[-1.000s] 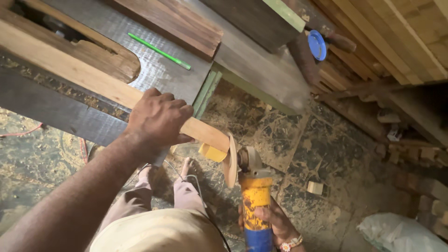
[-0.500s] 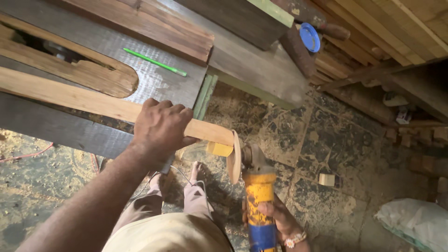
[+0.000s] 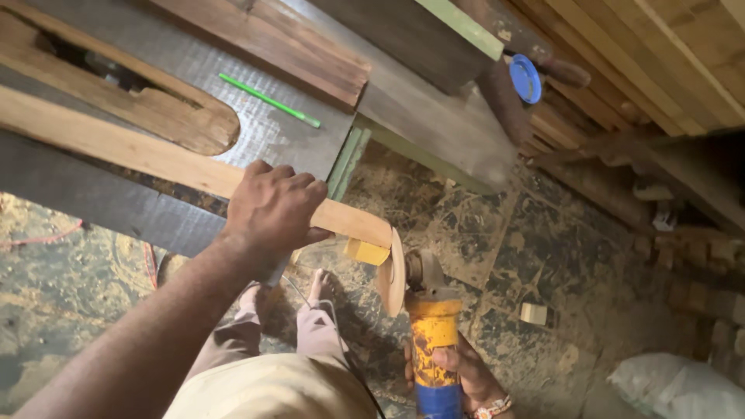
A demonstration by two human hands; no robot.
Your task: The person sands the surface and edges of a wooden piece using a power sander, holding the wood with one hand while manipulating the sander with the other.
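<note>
Head view. The left hand (image 3: 273, 211) is closed over a long pale wooden slat (image 3: 132, 151), fingers wrapped across its top, pressing it onto the dark counter (image 3: 93, 198). The slat runs from the upper left across the counter, and its free end overhangs the counter edge above the floor (image 3: 497, 240).

The right hand (image 3: 466, 372) is clenched around the yellow and blue body of an angle grinder (image 3: 431, 341), held upright below the slat. The grinder's tan sanding disc (image 3: 392, 271) stands on edge, touching the slat's overhanging end.

On the counter a green pencil (image 3: 268, 100) lies beyond the slat, near a second curved wooden piece (image 3: 155, 116). A blue lid (image 3: 525, 78) rests among stacked timber at upper right. A small wood offcut (image 3: 534, 313) lies on the floor.
</note>
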